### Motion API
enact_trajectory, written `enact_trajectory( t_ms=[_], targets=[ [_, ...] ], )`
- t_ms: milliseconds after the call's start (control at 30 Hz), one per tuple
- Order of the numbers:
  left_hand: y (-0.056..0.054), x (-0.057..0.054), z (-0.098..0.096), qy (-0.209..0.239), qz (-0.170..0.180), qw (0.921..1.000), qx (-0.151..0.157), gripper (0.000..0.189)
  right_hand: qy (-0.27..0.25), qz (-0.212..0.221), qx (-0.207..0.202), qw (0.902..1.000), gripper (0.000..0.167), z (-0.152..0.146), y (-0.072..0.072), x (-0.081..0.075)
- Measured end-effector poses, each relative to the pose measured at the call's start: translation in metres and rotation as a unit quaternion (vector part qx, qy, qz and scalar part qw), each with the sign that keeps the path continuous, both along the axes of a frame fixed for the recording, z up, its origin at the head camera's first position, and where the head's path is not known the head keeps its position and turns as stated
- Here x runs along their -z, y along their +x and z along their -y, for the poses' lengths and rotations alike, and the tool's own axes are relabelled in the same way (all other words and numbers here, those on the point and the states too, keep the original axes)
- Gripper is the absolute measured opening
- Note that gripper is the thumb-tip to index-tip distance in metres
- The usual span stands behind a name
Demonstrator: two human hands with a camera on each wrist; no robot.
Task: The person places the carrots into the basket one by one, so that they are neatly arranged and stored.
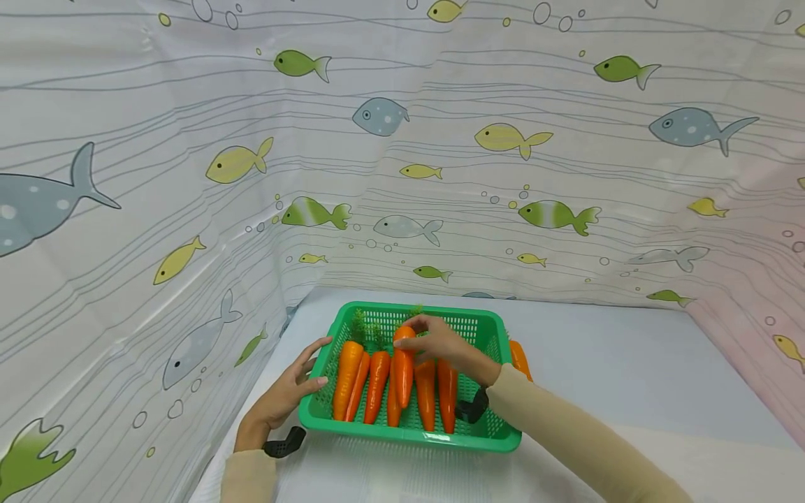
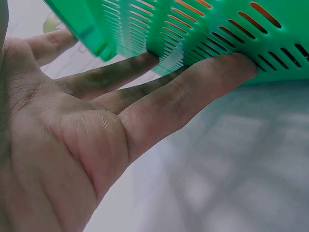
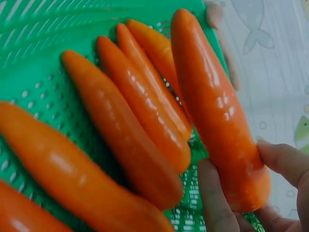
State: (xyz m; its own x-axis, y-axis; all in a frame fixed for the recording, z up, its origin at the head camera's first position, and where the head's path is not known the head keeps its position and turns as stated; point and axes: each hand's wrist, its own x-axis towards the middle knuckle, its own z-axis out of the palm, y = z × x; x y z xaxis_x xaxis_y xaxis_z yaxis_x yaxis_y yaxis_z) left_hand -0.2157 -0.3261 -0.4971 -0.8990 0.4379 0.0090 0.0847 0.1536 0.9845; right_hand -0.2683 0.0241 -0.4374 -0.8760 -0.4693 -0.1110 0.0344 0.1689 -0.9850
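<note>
A bright orange carrot with a glossy skin is pinched near its thick top end by my right hand. In the right wrist view the held carrot stands tilted, narrow tip up, over the others. Several carrots lie side by side in a green plastic basket, tips toward me, some with green leafy tops. My left hand is at the basket's left side with fingers spread; in the left wrist view its fingers touch the slotted outer wall.
Another carrot lies outside the basket, against its right side. The basket stands on a white tabletop. A fish-patterned sheet rises behind and on both sides. Black wrist devices are worn on both wrists.
</note>
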Motion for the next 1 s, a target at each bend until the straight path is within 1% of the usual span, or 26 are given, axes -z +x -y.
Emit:
enact_trajectory(
  t_ms=[133, 267, 467, 700, 900, 1000],
  targets=[
    [0.0, 0.001, 0.0, 0.0, 0.001, 1.0, 0.001, 0.072, 0.0, 0.019, 0.003, 0.9998, 0.047, 0.013, -0.001, 0.004],
    [0.0, 0.001, 0.0, 0.001, 0.003, 1.0, 0.002, 0.073, -0.008, 0.033, -0.008, 0.9994, 0.045, 0.022, -0.001, 0.007],
    [0.003, -0.001, -0.001, 0.004, 0.002, 1.0, 0.002, 0.074, -0.009, 0.03, -0.019, 0.9993, 0.042, 0.033, 0.001, 0.008],
    [0.004, -0.004, -0.001, 0.014, 0.007, 0.9999, 0.004, 0.074, 0.005, 0.041, -0.008, 0.9991, 0.042, 0.043, 0.003, 0.012],
    [0.003, -0.004, -0.002, 0.014, 0.015, 0.9998, 0.004, 0.074, 0.02, 0.031, 0.003, 0.9993, 0.044, 0.05, 0.007, 0.011],
    [0.001, -0.004, -0.001, 0.021, 0.016, 0.9996, 0.01, 0.074, 0.024, 0.025, 0.003, 0.9994, 0.043, 0.052, 0.01, 0.009]
  ],
)
